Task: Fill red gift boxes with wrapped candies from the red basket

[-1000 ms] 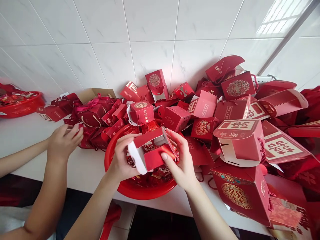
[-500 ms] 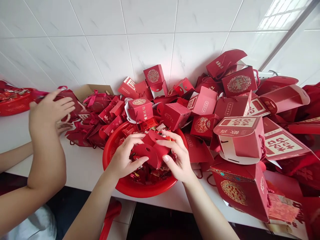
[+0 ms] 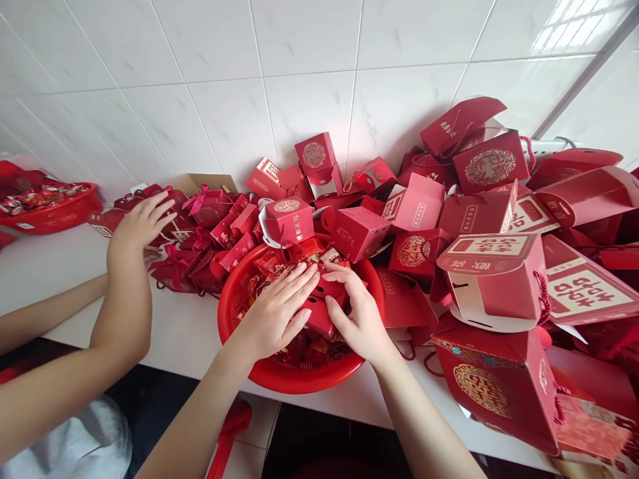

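A small red box (image 3: 322, 309) with dark round holes in its top flaps sits over the red basket (image 3: 299, 384), above wrapped candies (image 3: 304, 352). My left hand (image 3: 274, 311) lies across the box's left side and top, its fingers stretched and close together. At the right side my right hand (image 3: 357, 309) holds the box, with curled fingers and the thumb on the flaps. Both hands partly hide the box.
Many red gift boxes (image 3: 492, 279) are heaped at the right and along the tiled wall. Another person's hands (image 3: 140, 223) are at bow-tied boxes (image 3: 174, 266) on the left. A second candy basket (image 3: 60, 216) stands far left.
The box's raised flaps have been folded down flat. My left hand has moved over its top. The whole view has shifted slightly left, so things appear further right.
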{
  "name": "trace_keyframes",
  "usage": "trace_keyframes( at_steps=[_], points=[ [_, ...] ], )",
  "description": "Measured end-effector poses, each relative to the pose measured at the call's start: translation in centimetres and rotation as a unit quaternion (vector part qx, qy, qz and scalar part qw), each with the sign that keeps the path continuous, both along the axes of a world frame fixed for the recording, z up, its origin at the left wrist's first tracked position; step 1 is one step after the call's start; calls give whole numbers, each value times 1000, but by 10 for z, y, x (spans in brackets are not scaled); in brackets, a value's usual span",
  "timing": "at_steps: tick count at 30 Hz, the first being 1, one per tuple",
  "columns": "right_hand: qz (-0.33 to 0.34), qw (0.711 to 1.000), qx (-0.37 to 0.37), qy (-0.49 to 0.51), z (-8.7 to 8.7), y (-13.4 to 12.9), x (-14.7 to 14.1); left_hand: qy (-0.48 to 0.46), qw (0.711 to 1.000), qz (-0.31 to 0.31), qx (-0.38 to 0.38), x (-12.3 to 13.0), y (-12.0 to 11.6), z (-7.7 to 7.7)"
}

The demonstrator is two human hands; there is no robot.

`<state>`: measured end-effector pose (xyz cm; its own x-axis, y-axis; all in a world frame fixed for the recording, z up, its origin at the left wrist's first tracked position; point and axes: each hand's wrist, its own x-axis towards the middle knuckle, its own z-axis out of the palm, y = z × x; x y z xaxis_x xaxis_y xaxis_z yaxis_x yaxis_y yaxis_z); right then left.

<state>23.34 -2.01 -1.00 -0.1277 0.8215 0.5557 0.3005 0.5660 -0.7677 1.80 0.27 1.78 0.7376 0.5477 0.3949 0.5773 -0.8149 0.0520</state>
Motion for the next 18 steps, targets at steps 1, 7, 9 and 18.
trace_keyframes(
  at_steps=[1, 7, 9, 18],
  points=[
    [-1, 1000, -8, -2, 0, 1, 0, 2, 1000, 1, 1, 0, 0, 0],
    [14, 997, -1, -70, 4, 1, 1, 5, 1000, 3, 3, -1, -1, -1],
    [25, 995, 13, -92, 6, -1, 1, 2, 1000, 2, 2, -3, 0, -2],
    [61, 979, 86, -173, 1, -2, 3, -49, 992, 43, -109, -5, 1, -4]
  ],
)
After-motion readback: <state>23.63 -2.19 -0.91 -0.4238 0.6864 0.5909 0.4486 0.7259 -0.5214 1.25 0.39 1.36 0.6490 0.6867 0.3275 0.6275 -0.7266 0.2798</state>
